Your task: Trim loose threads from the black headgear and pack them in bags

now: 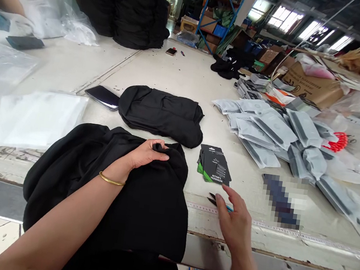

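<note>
My left hand (147,153) is closed on a fold of a large black cloth garment (144,201), which lies over the table edge and my lap. A gold bangle (111,180) circles that wrist. My right hand (233,219) hangs open just above the table edge, fingertips close to a small pair of snips (219,203) with black blades and a teal handle. Those snips look untouched. Beside them lies a small stack of black-and-green "Actor's Headgear" cards (215,165). A folded black garment (162,115) sits further forward on the table.
A dark smartphone (102,97) lies by the folded garment, and a clear plastic bag (36,118) lies left. Grey printed pouches (266,131) are spread right, near a blurred object (280,201). A tape measure (254,222) runs along the edge. Stacked black goods and shelves stand behind.
</note>
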The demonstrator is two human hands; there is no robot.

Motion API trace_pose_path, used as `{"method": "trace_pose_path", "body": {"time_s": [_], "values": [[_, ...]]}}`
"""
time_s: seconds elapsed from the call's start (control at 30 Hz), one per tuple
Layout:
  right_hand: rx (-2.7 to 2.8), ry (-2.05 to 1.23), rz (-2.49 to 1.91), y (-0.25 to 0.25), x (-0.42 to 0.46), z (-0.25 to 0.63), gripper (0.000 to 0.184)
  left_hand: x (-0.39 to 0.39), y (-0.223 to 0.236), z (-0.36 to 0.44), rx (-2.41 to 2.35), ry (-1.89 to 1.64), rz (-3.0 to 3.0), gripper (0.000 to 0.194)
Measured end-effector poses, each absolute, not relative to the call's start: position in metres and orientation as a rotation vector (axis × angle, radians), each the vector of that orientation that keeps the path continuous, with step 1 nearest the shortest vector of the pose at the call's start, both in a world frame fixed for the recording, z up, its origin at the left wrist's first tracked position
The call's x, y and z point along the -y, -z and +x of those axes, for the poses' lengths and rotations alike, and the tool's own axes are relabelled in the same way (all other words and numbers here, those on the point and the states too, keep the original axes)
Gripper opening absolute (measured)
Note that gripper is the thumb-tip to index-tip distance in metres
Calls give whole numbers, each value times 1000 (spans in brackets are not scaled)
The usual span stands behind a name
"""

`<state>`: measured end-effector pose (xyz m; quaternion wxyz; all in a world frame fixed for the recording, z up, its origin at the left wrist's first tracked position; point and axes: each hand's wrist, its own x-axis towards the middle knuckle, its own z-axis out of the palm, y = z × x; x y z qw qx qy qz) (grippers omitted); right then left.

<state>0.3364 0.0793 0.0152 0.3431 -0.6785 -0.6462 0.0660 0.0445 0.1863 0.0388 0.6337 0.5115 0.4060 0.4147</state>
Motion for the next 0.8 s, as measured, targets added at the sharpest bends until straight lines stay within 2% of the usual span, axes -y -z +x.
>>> {"method": "trace_pose_path", "body": {"time_s": [0.03, 0.13, 0.17, 0.23, 0.3, 0.4, 0.47, 0.53, 0.63, 0.8], "values": [[1706, -165, -1817, -10, -71, 350, 37, -187, -40, 43, -930, -891, 1226, 29], [1787, -141, -1807, 6, -53, 376, 31, -188, -44, 40, -967, -709, 1440, 47], [1772, -136, -1785, 10, -50, 378, 30, -187, -45, 40, -969, -660, 1499, 46], [1608, -182, -1793, 11, -49, 372, 29, -184, -46, 43, -969, -613, 1581, 32], [1293, -368, -1810, 5, -55, 356, 33, -181, -45, 45, -951, -648, 1597, 24], [869, -873, -1634, -12, -69, 321, 36, -179, -42, 47, -923, -772, 1549, 22], [776, -1154, -1463, -24, -79, 296, 37, -179, -40, 46, -949, -811, 1575, 21], [818, -1253, -1389, -32, -87, 273, 38, -180, -39, 45, -983, -835, 1621, 22], [1036, -1123, -1443, -36, -97, 251, 39, -182, -38, 43, -930, -885, 1535, 23], [1689, -527, -1477, -35, -107, 237, 29, -184, -37, 42, -725, -883, 1184, 31]]}}
